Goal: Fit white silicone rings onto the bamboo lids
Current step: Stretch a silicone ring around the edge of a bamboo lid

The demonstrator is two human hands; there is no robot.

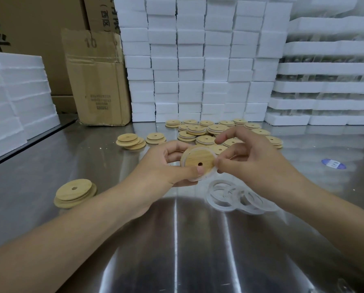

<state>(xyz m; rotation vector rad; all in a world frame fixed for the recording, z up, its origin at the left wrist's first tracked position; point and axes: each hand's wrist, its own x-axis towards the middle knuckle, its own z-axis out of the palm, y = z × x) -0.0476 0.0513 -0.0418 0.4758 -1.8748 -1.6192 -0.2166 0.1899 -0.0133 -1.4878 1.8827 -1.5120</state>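
Stacked white foam blocks [198, 60] wall off the back of a shiny steel bench [198, 240], with foam trays [325, 85] piled at the right, more foam slabs [13, 98] at the left and a worn cardboard box [98, 81] standing between them.

Above the middle of the bench, the left hand [166, 166] grips a bamboo lid [199, 160] tilted towards the camera. Its thumb lies on the lid's face just below the small centre hole and its fingers curl round the back. A white silicone ring [207, 176] sits loosely around the lid's rim. The right hand [250, 157] pinches that ring at the lid's right edge between thumb and a finger, while its forefinger is raised above the lid.

Just below the right hand, a heap of loose rings [240, 197] lies overlapping on the bench. Behind both hands spreads a crowd of lids [217, 130], some with a pale band showing at the edge. Two small lid stacks [131, 140] lie left of that crowd, and another stack [75, 193] rests at the near left, well apart from the hands. A blue-and-white sticker [333, 163] lies on the bench at the right.
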